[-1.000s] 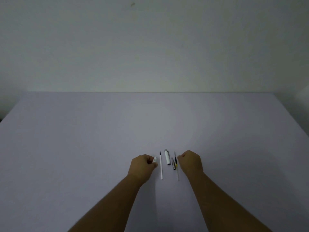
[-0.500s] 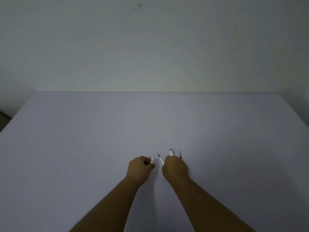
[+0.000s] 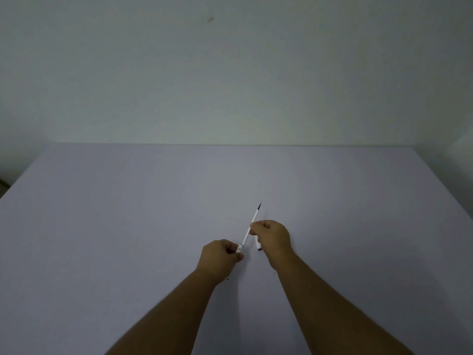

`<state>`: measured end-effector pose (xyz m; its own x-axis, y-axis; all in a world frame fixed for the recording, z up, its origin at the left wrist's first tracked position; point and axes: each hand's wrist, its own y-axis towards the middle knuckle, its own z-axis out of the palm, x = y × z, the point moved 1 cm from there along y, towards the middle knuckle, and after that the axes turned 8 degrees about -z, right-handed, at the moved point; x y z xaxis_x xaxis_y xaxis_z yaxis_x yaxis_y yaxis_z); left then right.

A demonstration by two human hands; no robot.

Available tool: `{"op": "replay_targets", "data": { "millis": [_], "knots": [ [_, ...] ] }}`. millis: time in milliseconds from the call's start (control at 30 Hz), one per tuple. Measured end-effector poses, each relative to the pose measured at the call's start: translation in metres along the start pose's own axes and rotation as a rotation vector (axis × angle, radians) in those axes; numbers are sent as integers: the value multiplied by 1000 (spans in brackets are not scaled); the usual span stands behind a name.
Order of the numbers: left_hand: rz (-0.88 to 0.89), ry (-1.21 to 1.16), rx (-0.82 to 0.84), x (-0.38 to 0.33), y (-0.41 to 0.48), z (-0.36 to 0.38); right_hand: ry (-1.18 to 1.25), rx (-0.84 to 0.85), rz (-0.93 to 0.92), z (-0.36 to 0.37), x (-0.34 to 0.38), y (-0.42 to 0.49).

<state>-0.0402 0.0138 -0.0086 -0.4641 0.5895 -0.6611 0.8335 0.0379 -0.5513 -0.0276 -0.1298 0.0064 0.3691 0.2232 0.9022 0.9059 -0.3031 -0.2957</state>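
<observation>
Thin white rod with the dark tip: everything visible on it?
The thin white rod is slim, straight, plastic-looking, with a short dark pointed tip at its far end. It slants away and rightward, apparently held off the table. The right hand pinches it mid-length; its near end meets a small white piece held by the left hand.

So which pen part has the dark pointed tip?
The long thin refill, pinched by the right hand, lower end at the white cap in the left hand. The short barrel beside it shows no point.
</observation>
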Motion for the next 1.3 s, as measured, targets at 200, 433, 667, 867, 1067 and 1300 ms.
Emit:
{"op": "replay_targets", "data": {
  "millis": [200,433,667,867,1067,1300],
  "knots": [
    [10,1,17,-5,-4,3,29,-7,-19,-8,0,-4],
    [27,16,1,-11,-6,4,-26,32,-60,-16,1,-5],
    [77,60,19,-15,-8,6,-107,164,-56,-19,-3,-1],
    [98,88,26,-19,-8,5,80,64,-39,-26,-1,6],
    [111,91,24,-23,-8,7,-44,264,-35,-20,-7,3],
    [97,70,23,-14,-7,4,-488,0,-27,-33,-22,14]
  ]
}}
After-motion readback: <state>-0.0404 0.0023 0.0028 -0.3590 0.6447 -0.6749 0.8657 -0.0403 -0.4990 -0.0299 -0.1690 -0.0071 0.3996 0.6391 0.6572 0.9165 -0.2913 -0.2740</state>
